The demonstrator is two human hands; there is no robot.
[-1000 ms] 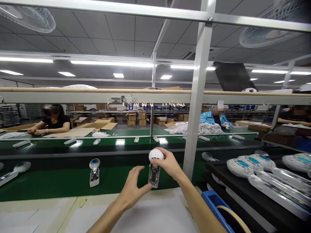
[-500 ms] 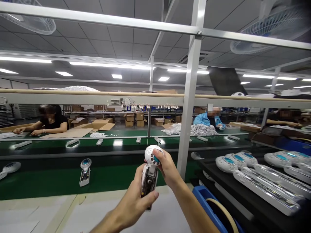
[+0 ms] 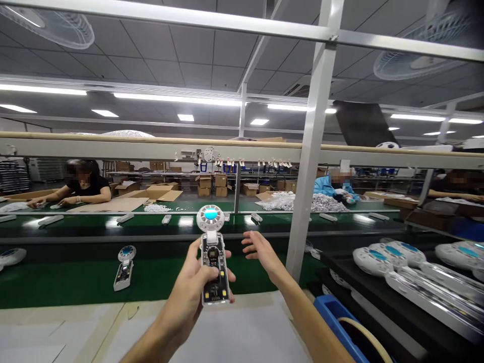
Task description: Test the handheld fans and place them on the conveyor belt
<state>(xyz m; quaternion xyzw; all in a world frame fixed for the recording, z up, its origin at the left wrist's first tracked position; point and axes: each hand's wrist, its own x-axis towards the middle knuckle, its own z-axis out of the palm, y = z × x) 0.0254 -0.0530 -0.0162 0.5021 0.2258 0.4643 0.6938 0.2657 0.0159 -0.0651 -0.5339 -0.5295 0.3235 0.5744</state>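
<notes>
A lit device (image 3: 212, 252) is gripped upright by the left hand (image 3: 185, 285), apparently for checking, with the open right hand (image 3: 260, 251) free at 3 o'clock.

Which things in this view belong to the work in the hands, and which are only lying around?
In use:
the white device with clear casing, gripped by the left hand
the right hand, open beside it, empty

Lying around:
a similar device on the green conveyor belt
white units on the right
blue bin
</notes>
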